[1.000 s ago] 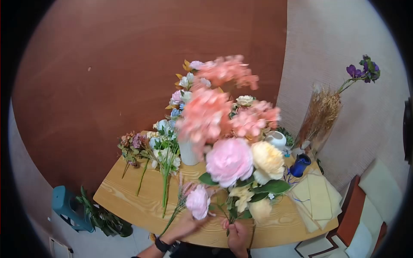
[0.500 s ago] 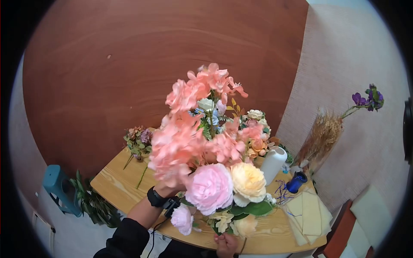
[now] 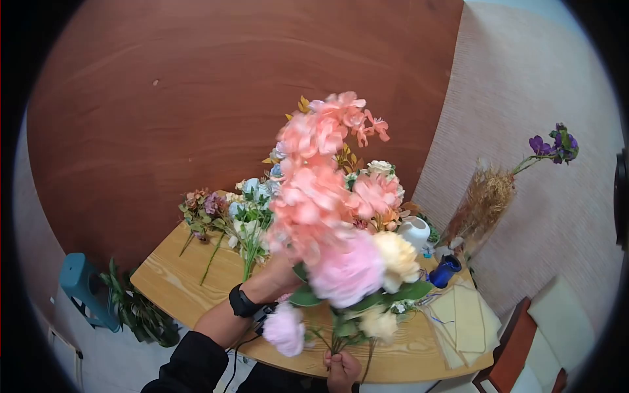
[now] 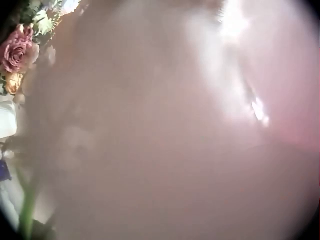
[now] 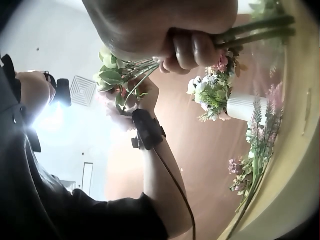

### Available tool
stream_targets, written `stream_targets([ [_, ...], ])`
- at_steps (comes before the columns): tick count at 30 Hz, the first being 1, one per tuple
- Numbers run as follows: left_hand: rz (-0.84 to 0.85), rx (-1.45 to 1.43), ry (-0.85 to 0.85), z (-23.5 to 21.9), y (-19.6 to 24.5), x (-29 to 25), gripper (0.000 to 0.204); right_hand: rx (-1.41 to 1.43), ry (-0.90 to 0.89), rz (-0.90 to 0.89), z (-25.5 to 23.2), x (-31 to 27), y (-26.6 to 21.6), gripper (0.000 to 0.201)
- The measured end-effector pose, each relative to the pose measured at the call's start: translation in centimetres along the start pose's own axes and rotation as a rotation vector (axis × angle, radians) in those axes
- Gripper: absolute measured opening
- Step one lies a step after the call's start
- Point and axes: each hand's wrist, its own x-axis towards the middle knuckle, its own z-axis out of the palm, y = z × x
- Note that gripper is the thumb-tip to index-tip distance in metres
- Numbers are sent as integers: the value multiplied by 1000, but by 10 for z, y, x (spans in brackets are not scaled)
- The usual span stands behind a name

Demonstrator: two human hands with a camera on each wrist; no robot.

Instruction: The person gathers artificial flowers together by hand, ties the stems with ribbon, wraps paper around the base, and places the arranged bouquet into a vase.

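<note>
My right hand [image 3: 344,368] grips the stems [image 5: 250,35] of a bouquet low over the table's near edge; in the right wrist view its fingers are curled round them. The bouquet has coral blossoms [image 3: 311,196], a large pink peony [image 3: 347,268], a cream peony [image 3: 396,261] and a smaller pale pink bloom [image 3: 285,329]. My left hand [image 3: 278,275] reaches up behind the coral and pink blooms, which hide its fingers; I cannot tell whether they hold anything. The left wrist view is mostly a close pinkish blur.
On the wooden table [image 3: 183,275] lie flower stems [image 3: 252,242] at left and cream wrapping sheets [image 3: 468,321] at right. A white vase [image 3: 414,232], a blue ribbon roll [image 3: 445,270] and a tall vase of dried grass [image 3: 481,203] stand at right. A teal stool [image 3: 88,288] is beside the table.
My left hand has risen from beside the stems to behind the blooms. The bouquet's blooms swung left, then back right. My right hand keeps its grip on the stems.
</note>
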Motion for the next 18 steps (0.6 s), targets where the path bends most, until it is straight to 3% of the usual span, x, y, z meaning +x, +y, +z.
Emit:
stream_targets([
  [3,18,-20,31,2,-4,1,32,-193,-1,-87,1,-1,3,18],
  [4,-34,-471,-404,-40,-17,-10,29,-153,-5,-50,3,-2,3,18],
  [5,-39,-472,-402,-39,-32,6,29,-114,-12,-13,5,-3,3,18],
  [7,287,780,-229,-26,-62,34,40,-64,27,37,7,-5,9,18],
  [11,228,761,-213,-13,-61,33,39,-49,116,50,13,-3,8,18],
  [14,142,722,-202,-41,-72,-26,39,-8,105,100,15,-1,-1,25],
  [16,61,681,-221,-35,-72,-13,39,3,164,85,19,2,-4,25],
  [18,-40,631,-249,-55,-79,-41,39,-4,237,96,19,6,-5,24],
])
